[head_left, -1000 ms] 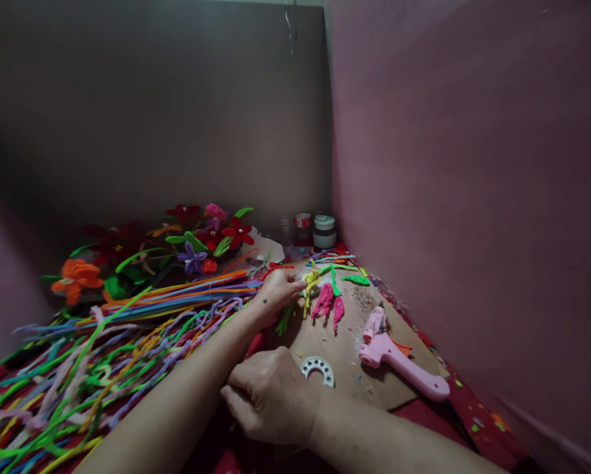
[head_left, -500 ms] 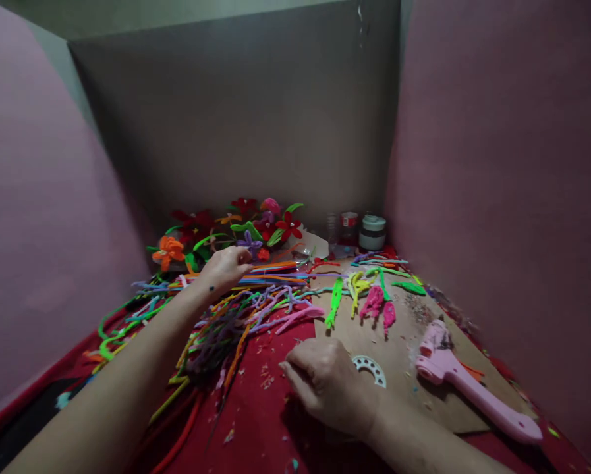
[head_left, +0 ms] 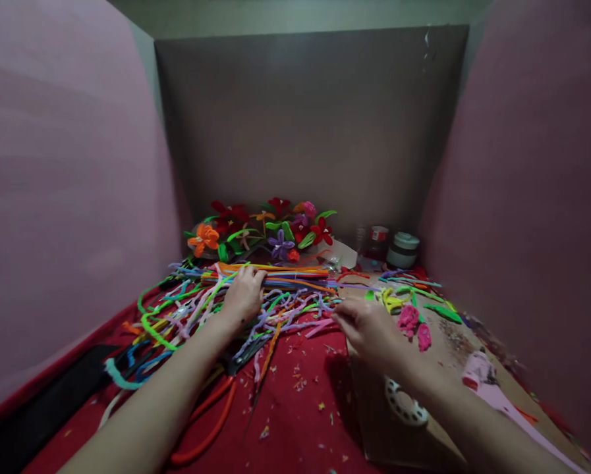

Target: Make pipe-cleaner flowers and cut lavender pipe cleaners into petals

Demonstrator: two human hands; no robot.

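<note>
We see more red cloth [head_left: 300, 421] left of the brown board [head_left: 374, 411] than before, and the loose fuzzy stems [head_left: 201, 306] still lie left of it. Left hand [head_left: 246, 293] has moved from above the board's pieces to the stem bundle [head_left: 295, 271] left of it, fingers curled over, grip can't be told; right hand [head_left: 369, 326] has shifted up to the board's left edge, fingertips near the pink strip [head_left: 322, 326], pinch unclear. Glue gun [head_left: 479, 370], on board's right, is now partly behind the right arm.
</note>
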